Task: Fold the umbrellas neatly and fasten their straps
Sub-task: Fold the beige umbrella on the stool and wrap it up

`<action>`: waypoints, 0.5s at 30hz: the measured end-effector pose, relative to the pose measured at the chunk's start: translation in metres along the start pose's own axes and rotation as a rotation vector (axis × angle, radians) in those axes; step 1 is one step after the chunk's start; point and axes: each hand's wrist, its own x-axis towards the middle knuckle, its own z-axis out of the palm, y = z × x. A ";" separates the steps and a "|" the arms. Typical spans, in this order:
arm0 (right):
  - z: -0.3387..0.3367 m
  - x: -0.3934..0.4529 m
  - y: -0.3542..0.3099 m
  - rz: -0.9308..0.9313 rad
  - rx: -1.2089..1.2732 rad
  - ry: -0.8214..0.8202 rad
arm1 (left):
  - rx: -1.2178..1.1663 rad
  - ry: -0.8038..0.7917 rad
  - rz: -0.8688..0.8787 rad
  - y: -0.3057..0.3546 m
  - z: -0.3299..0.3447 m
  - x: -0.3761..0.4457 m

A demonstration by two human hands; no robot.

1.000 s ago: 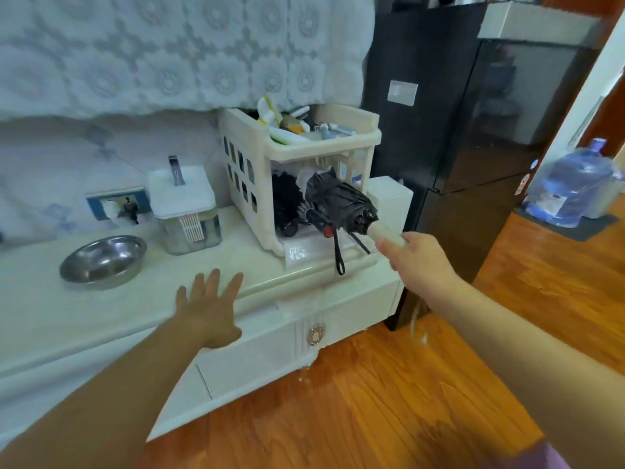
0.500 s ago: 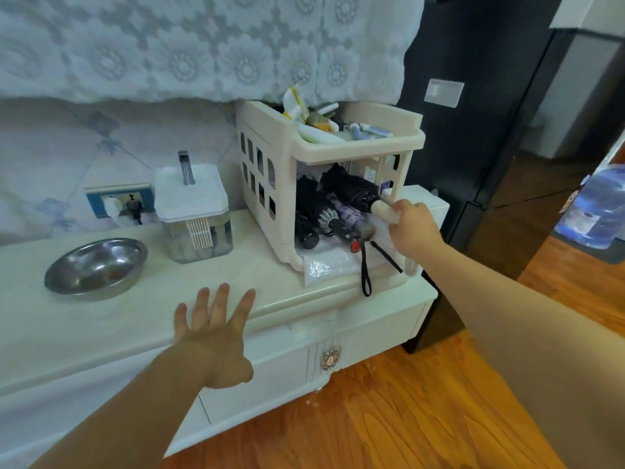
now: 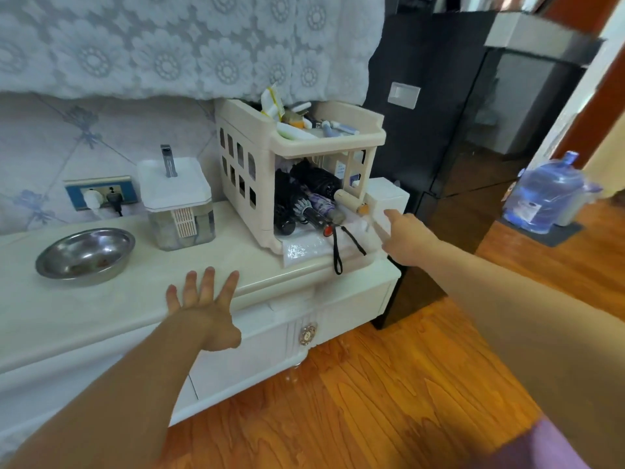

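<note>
No legible text anywhere. Water jug [image 3: 547, 194] has a label w/ print, too blurred to read. Packets in the rack top tray [image 3: 324, 138] show markings, too small to make out. Fridge [image 3: 419, 130] plaque blank.

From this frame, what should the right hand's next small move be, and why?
Probably draw the right hand back from the rack. It is open and holds nothing, and the black umbrella with the cream handle already lies folded inside beside the purple umbrella.
</note>
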 end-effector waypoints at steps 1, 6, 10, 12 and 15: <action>-0.011 -0.027 0.013 0.008 -0.034 -0.039 | 0.018 -0.019 -0.044 0.005 -0.004 -0.006; -0.053 -0.197 0.092 0.073 -0.260 -0.235 | -0.021 -0.159 0.299 0.131 -0.038 -0.096; -0.065 -0.360 0.175 0.283 -0.326 -0.418 | -0.283 -0.010 0.839 0.277 -0.026 -0.243; -0.075 -0.444 0.224 0.458 -0.264 -0.495 | -0.300 -0.008 1.051 0.324 -0.010 -0.319; -0.096 -0.568 0.294 0.748 -0.090 -0.444 | -0.293 -0.125 1.255 0.369 0.013 -0.416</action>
